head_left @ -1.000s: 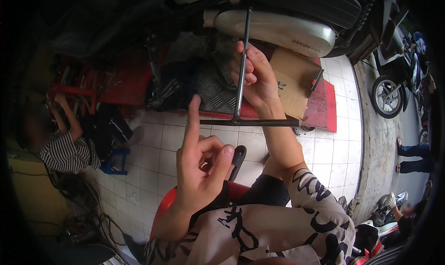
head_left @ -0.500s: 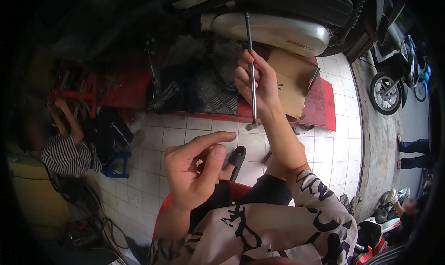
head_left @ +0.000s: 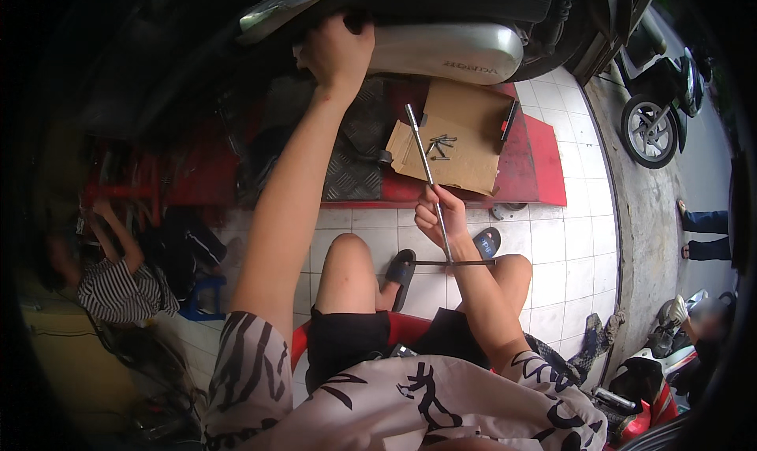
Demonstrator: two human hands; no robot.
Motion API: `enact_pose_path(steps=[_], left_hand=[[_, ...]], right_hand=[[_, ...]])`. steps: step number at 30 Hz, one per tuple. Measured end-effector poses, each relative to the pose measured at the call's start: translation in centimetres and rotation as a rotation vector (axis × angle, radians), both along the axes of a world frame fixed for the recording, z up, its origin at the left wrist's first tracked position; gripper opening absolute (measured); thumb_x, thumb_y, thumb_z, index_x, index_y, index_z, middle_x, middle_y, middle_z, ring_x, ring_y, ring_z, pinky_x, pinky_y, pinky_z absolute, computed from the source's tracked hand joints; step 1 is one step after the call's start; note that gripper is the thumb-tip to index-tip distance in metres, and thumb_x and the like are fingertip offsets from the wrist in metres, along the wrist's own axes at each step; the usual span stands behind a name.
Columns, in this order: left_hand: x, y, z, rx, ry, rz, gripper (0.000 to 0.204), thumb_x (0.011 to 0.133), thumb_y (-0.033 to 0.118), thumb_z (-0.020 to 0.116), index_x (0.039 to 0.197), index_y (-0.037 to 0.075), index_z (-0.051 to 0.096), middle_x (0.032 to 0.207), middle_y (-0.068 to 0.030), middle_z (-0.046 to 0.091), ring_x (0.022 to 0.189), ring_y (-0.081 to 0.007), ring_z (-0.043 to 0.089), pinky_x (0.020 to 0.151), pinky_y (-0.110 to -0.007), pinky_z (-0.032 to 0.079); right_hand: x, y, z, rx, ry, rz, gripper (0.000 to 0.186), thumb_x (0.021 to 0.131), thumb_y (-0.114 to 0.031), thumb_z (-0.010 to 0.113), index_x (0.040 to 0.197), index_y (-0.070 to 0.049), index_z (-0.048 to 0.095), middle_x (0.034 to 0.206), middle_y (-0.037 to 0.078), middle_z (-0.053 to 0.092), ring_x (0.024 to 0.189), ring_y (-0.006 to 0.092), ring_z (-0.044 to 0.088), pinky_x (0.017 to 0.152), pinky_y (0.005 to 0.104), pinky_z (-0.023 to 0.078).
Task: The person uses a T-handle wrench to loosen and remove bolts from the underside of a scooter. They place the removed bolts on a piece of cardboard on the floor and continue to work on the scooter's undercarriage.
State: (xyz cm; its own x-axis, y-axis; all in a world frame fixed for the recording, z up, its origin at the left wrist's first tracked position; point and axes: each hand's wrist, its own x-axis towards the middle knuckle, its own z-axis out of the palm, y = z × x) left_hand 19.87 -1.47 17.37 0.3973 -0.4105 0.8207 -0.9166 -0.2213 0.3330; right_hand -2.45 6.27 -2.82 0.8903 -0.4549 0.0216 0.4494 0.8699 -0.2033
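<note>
Up at the front end of the motorcycle's silver engine cover [head_left: 441, 50], my left hand [head_left: 339, 53] is curled with thumb and fingers bent. Its fingertips run into shadow, so what they grip cannot be made out. My right hand [head_left: 441, 218] is closed around the shaft of a T-handle socket wrench [head_left: 421, 147]. The wrench slants, its socket end up and to the left and its crossbar below, over my right forearm. Beyond it, on the red lift [head_left: 548, 155], a flattened cardboard box [head_left: 465, 167] carries several bolts [head_left: 441, 145].
A person in a striped shirt [head_left: 126, 285] crouches on the left by a blue stool [head_left: 203, 300]. A black and red object [head_left: 509, 121] lies on the cardboard's edge. Parked motorcycles [head_left: 654, 128] stand on the right, where other people are partly visible.
My left hand has gone from above my lap up to the engine cover. The right hand has drawn the wrench back toward me, away from the engine, and the view has shifted.
</note>
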Motion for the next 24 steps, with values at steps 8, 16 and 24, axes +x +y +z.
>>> enact_pose_path(steps=[8, 16, 24], left_hand=[[-3.2, 3.4, -3.3, -0.053, 0.105, -0.254, 0.012, 0.08, 0.016, 0.068, 0.079, 0.004, 0.071, 0.049, -0.0053, 0.056, 0.041, -0.0169, 0.053, 0.046, -0.029, 0.04], [-7.3, 4.1, -18.2, 0.422, 0.39, -0.348, 0.015, 0.08, 0.018, 0.067, 0.085, 0.005, 0.071, 0.056, -0.0123, 0.058, 0.051, -0.0296, 0.058, 0.051, -0.037, 0.045], [-8.7, 3.5, -21.2, 0.482, 0.449, -0.431, 0.023, 0.088, 0.024, 0.061, 0.096, 0.005, 0.07, 0.058, -0.0101, 0.06, 0.054, -0.0252, 0.06, 0.054, -0.035, 0.046]], right_hand=[[-2.0, -4.0, 0.9, 0.09, -0.118, -0.198, 0.029, 0.095, -0.027, 0.041, 0.071, -0.011, 0.039, 0.054, -0.003, 0.023, 0.045, 0.0097, 0.022, 0.042, 0.0257, 0.02], [-3.4, -6.4, 0.5, 0.163, -0.155, -0.456, 0.028, 0.094, -0.024, 0.041, 0.071, -0.01, 0.038, 0.052, -0.001, 0.023, 0.043, 0.0106, 0.02, 0.041, 0.0262, 0.019], [-3.9, -6.8, 0.6, 0.154, -0.128, -0.494, 0.028, 0.095, -0.025, 0.04, 0.071, -0.01, 0.038, 0.052, -0.001, 0.023, 0.043, 0.0108, 0.021, 0.041, 0.0264, 0.019]])
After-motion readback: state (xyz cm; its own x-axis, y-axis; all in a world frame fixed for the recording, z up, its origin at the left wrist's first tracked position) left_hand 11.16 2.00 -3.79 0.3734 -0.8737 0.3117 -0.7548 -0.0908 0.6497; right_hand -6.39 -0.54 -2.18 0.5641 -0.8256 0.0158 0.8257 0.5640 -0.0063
